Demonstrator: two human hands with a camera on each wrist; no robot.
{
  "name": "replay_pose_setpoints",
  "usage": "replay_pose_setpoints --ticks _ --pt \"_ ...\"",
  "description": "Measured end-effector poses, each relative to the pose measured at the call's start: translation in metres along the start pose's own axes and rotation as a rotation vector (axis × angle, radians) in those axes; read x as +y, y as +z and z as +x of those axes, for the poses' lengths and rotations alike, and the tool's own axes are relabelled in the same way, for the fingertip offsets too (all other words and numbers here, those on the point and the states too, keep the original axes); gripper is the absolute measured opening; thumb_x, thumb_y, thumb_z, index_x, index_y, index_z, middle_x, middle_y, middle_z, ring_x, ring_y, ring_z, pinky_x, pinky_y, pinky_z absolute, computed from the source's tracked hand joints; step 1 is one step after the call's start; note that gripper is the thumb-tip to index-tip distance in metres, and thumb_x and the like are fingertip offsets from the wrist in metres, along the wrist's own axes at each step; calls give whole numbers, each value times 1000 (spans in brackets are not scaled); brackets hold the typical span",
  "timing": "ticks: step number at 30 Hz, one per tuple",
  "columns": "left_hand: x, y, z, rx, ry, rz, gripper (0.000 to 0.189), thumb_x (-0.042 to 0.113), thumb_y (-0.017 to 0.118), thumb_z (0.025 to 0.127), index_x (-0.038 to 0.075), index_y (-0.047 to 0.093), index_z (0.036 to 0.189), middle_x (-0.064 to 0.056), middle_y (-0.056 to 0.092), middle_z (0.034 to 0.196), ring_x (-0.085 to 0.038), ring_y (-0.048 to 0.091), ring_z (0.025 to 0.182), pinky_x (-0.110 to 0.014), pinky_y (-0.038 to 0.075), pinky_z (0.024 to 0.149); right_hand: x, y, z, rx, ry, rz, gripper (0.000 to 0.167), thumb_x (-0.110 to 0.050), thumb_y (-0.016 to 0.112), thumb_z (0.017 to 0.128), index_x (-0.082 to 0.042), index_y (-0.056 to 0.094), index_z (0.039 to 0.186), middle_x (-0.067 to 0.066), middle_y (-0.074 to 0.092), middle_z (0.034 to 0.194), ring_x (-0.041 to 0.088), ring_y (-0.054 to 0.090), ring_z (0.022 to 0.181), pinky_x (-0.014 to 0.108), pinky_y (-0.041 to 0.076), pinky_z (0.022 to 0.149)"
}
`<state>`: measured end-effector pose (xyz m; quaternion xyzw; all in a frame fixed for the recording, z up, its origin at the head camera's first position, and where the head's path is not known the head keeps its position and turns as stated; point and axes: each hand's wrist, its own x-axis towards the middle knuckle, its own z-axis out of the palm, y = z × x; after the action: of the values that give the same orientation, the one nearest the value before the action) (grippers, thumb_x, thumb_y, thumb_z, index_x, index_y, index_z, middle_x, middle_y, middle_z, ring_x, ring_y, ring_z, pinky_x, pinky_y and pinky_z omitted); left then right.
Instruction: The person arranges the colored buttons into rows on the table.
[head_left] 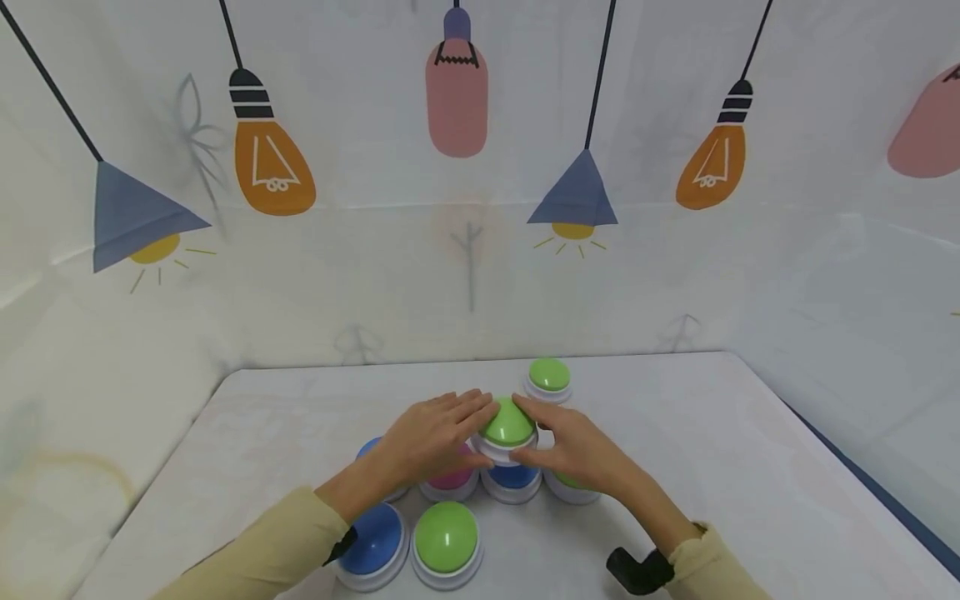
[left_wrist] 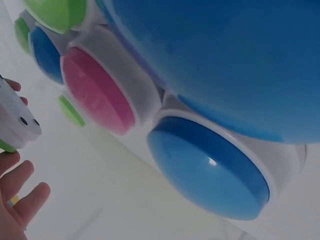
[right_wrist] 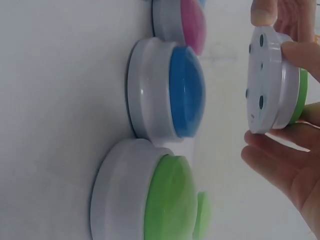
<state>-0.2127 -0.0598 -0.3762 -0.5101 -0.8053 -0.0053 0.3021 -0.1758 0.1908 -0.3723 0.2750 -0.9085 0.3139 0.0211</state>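
Note:
Between my two hands is a green dome push button (head_left: 508, 425) with a white base, held up off the table. My left hand (head_left: 431, 435) grips its left side and my right hand (head_left: 581, 450) its right side, fingers and thumbs round the rim. The right wrist view shows its flat white underside (right_wrist: 260, 85) with small dark holes. Below it stands a blue push button (head_left: 513, 477), with a pink push button (head_left: 452, 480) to the left, partly behind my left hand. To the right, a green push button (head_left: 570, 492) is mostly hidden by my right hand.
Nearer me stand a blue button (head_left: 375, 537) and a green button (head_left: 446, 537) on the white table (head_left: 750, 483). Another blue button (head_left: 369, 447) shows behind my left forearm. One green button (head_left: 549, 375) stands farther back. A printed cloth wall (head_left: 360, 275) rises behind the table.

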Motion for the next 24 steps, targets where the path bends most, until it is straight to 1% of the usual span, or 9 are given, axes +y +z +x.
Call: replay_pose_setpoints --ticks 3,6,10,13,15,17,20,22,24 --pt "5 -5 -1 -25 0 11 75 60 70 83 8 60 135 -8 65 131 -21 64 118 -37 54 96 -3 3 -6 19 -8 -17 72 -39 70 92 1 45 146 15 52 145 30 57 126 46 49 101" --pt "12 -9 -2 -26 10 14 74 60 70 82 9 60 134 -7 66 130 -20 64 118 -37 53 97 -6 5 -15 41 1 -35 72 -40 70 91 -1 46 146 14 54 144 30 56 127 47 48 102" --pt "21 -12 -5 -25 41 13 74 60 71 82 10 60 134 -7 66 130 -20 64 118 -38 53 97 -11 9 -29 65 33 -51 72 -45 70 90 -5 47 146 11 56 142 29 56 128 49 47 102" --pt "29 -14 -7 -24 77 25 74 62 69 83 11 59 135 -6 67 129 -19 64 118 -37 53 96 -15 12 -40 69 52 -55 72 -48 68 90 -8 49 146 7 58 140 25 58 124 46 49 100" --pt "34 -15 -9 -11 97 37 73 63 67 82 12 60 134 -5 68 127 -18 65 116 -37 54 95 -18 14 -46 61 66 -52 73 -51 68 89 -9 49 146 5 60 138 22 59 121 44 50 98" --pt "40 -15 -11 18 112 63 71 65 67 81 14 61 131 -2 69 123 -17 66 113 -36 55 93 -21 16 -52 52 78 -41 73 -52 68 89 -9 50 145 3 62 135 19 59 118 43 51 97" --pt "48 -15 -14 67 124 99 69 66 68 79 16 62 127 -1 71 118 -16 68 108 -35 56 90 -24 17 -59 38 80 -41 74 -53 68 88 -8 51 144 4 62 134 20 59 120 43 51 98" --pt "54 -14 -15 76 124 115 68 66 67 80 16 62 125 -1 72 116 -16 69 106 -34 56 89 -25 18 -62 38 63 -52 73 -51 70 87 -6 53 142 5 63 134 21 60 120 44 51 98" --pt "60 -15 -17 61 122 118 67 66 66 81 16 60 125 -2 72 116 -16 69 106 -34 56 89 -26 20 -65 39 45 -74 72 -51 71 87 -6 54 141 6 62 135 23 61 121 43 52 98"
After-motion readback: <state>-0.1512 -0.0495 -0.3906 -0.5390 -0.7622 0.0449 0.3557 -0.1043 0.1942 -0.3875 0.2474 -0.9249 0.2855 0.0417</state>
